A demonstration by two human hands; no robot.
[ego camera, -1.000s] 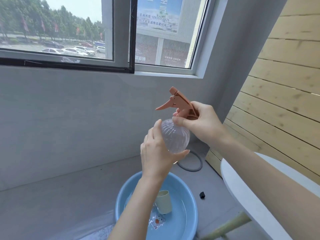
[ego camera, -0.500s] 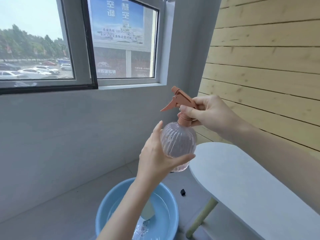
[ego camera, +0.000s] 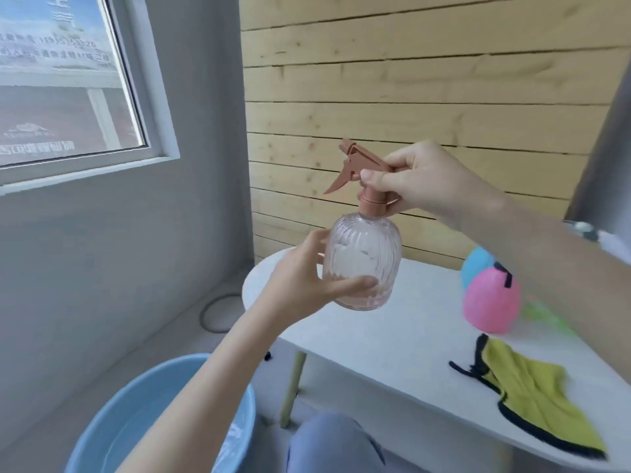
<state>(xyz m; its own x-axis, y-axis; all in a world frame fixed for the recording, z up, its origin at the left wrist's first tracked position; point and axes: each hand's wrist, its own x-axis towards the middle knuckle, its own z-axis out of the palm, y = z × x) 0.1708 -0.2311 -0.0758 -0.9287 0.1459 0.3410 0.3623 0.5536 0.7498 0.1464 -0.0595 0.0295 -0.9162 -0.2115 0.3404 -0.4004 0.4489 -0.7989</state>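
A clear ribbed spray bottle (ego camera: pixel 362 264) with a terracotta trigger head (ego camera: pixel 355 169) is held upright in the air over the left end of a white table (ego camera: pixel 392 349). My left hand (ego camera: pixel 307 278) wraps round the bottle's body from the left, thumb across its front. My right hand (ego camera: pixel 420 180) grips the trigger head and neck from the right, fingers curled round it.
A blue basin (ego camera: pixel 143 421) holding water stands on the floor at lower left. On the table lie a yellow cloth with black trim (ego camera: pixel 532 394) and pink (ego camera: pixel 491 302) and blue (ego camera: pixel 476 264) round objects. A wooden plank wall (ego camera: pixel 409 97) is behind, a window (ego camera: pixel 61 83) at left.
The view has swung right: the table with cloth and round objects has come into sight, the basin has slid to the lower left. Both hands keep their hold on the bottle.
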